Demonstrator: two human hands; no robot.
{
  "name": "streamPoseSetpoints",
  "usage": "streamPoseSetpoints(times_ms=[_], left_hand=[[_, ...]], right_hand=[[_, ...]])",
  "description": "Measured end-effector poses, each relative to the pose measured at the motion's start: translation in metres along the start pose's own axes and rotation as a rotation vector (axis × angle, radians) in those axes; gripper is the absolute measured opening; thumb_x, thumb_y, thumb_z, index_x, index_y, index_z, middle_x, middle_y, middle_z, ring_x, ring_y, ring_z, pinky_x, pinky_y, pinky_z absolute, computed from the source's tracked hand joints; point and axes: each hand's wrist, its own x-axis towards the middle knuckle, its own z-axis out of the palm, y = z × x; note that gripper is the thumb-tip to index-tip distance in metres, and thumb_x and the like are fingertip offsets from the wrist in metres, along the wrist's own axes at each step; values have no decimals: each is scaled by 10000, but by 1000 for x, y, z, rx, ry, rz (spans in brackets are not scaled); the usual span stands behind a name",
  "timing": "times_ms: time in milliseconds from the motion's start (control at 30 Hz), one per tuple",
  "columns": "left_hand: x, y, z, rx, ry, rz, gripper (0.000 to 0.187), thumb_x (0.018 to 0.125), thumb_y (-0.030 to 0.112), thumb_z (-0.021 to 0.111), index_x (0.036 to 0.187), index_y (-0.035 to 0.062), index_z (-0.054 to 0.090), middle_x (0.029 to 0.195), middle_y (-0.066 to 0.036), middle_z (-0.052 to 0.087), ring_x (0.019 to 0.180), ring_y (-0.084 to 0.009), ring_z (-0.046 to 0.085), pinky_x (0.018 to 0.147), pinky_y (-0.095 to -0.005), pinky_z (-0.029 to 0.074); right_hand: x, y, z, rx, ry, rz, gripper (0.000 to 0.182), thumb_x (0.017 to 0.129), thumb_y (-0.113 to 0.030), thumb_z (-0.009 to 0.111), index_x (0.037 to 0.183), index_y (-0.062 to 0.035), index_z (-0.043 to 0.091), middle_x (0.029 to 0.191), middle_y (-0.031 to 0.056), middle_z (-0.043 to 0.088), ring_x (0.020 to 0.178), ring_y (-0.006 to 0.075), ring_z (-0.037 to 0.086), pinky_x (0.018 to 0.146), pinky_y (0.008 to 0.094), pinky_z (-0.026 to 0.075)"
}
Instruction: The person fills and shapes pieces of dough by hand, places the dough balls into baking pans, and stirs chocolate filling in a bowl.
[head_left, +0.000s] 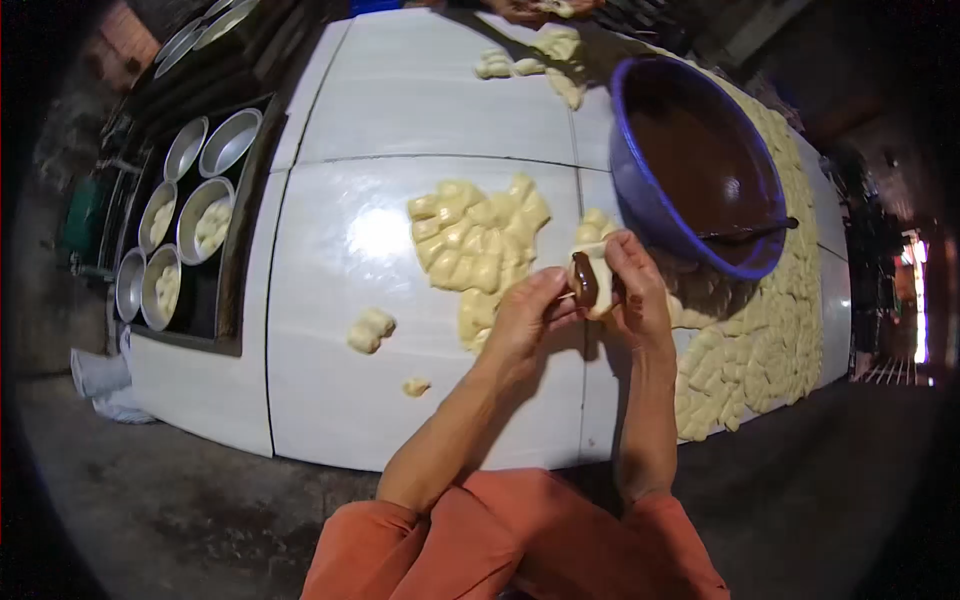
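Dim workroom, dark floor; a white-topped table [320, 300] with seams across it fills most of our view. Nearest us, orange-clad legs [500, 520] at the table's edge. Above the tabletop, in both hands, we find the dough piece [603, 268], a streak of glossy brown paste [585, 280] along its left side. The left hand [530, 310] has thumb and fingers drawn together on the near-left edge (a pale sliver shows there — dough or something else, we cannot tell); the right hand [640, 280] pinches the opposite edge between thumb and fingers.

We judge the dough light, soft and easily stretched or torn, the paste slick and likely to smear. Best hold, by our reckoning: bare rims, lightly, fingertips clear of the brown.

To the left lie a small crumb of dough [415, 386] and a paired lump [371, 330]. Farther in, a cluster of dough pieces [480, 230]; to the right, a broad spread of them [750, 370] beside a purple bowl [640, 190] of brown mass. At left, round tins [228, 140] sit in a dark tray [200, 300], some holding dough. Far edge — another person's hand [540, 8], partly cut off, near more dough [555, 60].
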Motion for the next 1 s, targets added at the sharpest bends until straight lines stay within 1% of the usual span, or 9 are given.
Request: streamPoseSetpoints(times_ms=[100,133,233,333,467,600,667,833,1000], left_hand=[[-20,25,-33,-2,210,69,225,951,171,669,1114,24,623,936,-65,705,766,-134,696,667,-243,576],[-26,32,-44,40,258,99,233,948,172,674,1115,17,625,923,-64,702,760,-129,691,657,-239,575],[-50,56,-64,143,358,212,280,907,192,725,1089,2,631,913,-50,664,756,-146,658,700,-307,583],[-57,59,-83,128,376,280,282,892,170,741,1102,7,647,931,-58,666,764,-145,654,676,-269,573],[-69,74,-89,468,409,490,305,914,161,723,1149,-25,664,969,-57,686,846,-102,645,692,-233,535],[-72,89,-91,398,259,457,373,892,157,745,1201,-26,643,1048,-91,697,872,-103,649,711,-226,527],[-74,103,-89,438,297,392,367,904,205,739,1182,-19,654,931,-43,709,795,-83,644,663,-202,513],[-89,134,-89,556,305,132,351,901,271,734,1154,34,684,965,-49,714,851,-105,667,665,-232,536],[-105,125,-85,547,263,230,278,911,201,717,1117,16,697,947,-64,715,828,-116,673,661,-248,565]], right_hand=[[-11,21,31,-84,-97,67,193,949,-211,617,1097,-100,560,966,-17,617,882,83,576,816,253,457],[-9,34,33,-268,-168,-6,348,889,-154,697,1189,-73,542,1136,39,602,997,132,601,868,282,496],[-17,58,69,-588,-251,-242,592,792,-10,771,1329,-51,523,1455,129,388,1158,240,590,963,337,538],[-21,70,107,-869,-185,-382,526,789,-25,785,1280,-42,594,1435,124,434,1105,230,611,947,345,524],[-15,95,129,-932,-102,-562,261,855,-19,710,1116,-25,692,1082,88,609,910,182,626,761,295,525],[-8,95,143,-415,-145,-201,165,925,-118,682,1028,6,712,920,38,643,806,123,626,709,262,496],[-10,85,148,-377,-137,-32,176,925,-156,694,1044,-28,717,864,2,664,741,74,599,677,216,468],[-24,77,139,-384,-288,69,285,917,-146,695,1183,-44,677,955,39,679,756,77,602,663,217,482],[-15,97,132,-427,-434,-374,331,878,-95,728,1200,-51,661,1153,77,612,813,104,591,715,236,503]])
